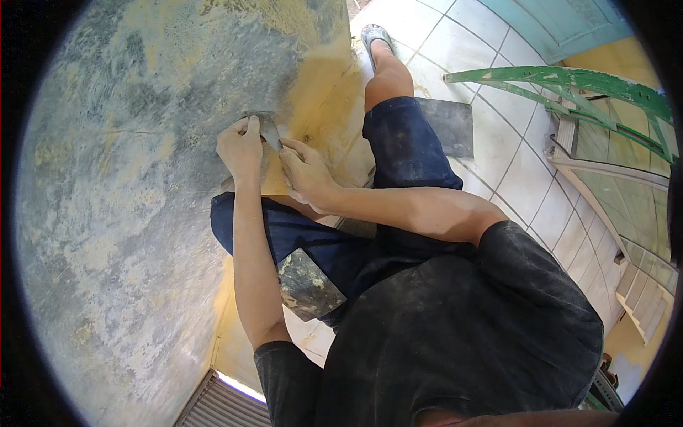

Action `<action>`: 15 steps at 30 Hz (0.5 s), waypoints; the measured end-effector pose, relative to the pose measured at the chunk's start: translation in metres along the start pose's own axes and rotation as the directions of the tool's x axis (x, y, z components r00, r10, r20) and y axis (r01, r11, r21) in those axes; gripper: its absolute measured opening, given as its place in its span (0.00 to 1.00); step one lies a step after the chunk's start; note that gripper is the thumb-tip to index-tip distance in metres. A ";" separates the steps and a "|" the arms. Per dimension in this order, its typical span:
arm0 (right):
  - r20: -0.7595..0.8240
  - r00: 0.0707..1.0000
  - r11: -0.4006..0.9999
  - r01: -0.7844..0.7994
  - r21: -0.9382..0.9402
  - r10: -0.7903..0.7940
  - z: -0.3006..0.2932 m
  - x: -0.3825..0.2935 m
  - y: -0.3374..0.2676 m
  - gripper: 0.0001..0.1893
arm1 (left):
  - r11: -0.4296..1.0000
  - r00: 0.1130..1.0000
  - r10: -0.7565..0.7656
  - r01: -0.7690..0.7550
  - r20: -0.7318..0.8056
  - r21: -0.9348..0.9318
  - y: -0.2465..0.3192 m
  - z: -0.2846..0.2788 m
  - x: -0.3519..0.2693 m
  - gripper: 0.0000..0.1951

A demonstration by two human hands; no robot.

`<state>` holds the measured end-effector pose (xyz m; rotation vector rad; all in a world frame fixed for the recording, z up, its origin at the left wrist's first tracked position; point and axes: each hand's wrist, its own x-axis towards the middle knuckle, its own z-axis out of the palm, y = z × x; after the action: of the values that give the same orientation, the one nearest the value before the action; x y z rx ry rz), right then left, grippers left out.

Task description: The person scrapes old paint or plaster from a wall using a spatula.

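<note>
A small grey sheet, apparently sandpaper (271,134), is held up in front of the wall, bent between both hands. My left hand (240,147) pinches its left end, thumb on top. The fingers of my right hand (308,173) grip its lower right corner. Behind the hands rises a wall (122,176), patched grey and white with bare yellow paint (320,91). How closely the sheet touches the wall I cannot tell.
A dark sheet (451,128) lies on white floor tiles (512,160) beside my outstretched leg (392,80). Another stained dark sheet (310,285) is near my bent thigh. A green-painted frame (560,80) stands at right, with a teal door (581,26) behind.
</note>
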<state>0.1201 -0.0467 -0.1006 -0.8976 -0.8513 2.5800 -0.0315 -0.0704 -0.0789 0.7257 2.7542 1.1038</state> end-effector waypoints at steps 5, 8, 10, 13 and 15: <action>0.024 0.999 0.999 0.040 0.015 -0.040 0.003 0.002 0.003 0.24 | 0.999 0.999 0.040 -0.040 -0.036 -0.004 0.004 -0.002 -0.002 0.14; 0.028 0.999 1.000 0.017 0.000 -0.017 0.005 -0.002 0.001 0.24 | 0.998 0.999 0.047 -0.046 -0.010 0.032 0.007 -0.006 -0.003 0.14; 0.034 0.999 0.997 -0.010 -0.078 0.012 0.006 -0.005 -0.001 0.25 | 0.998 0.999 0.050 -0.049 -0.009 0.043 0.009 -0.007 -0.005 0.14; 0.015 1.000 0.999 -0.026 -0.031 0.027 0.010 -0.008 0.000 0.25 | 0.997 0.999 0.041 -0.040 -0.001 0.072 0.009 -0.007 -0.005 0.14; 0.010 1.000 0.999 -0.021 -0.034 0.022 0.013 -0.008 0.001 0.25 | 0.995 0.999 0.038 -0.038 0.001 0.095 0.009 -0.006 -0.005 0.13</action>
<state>0.1175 -0.0567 -0.0896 -0.9085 -0.8949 2.5983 -0.0253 -0.0708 -0.0690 0.7917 2.8215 0.9855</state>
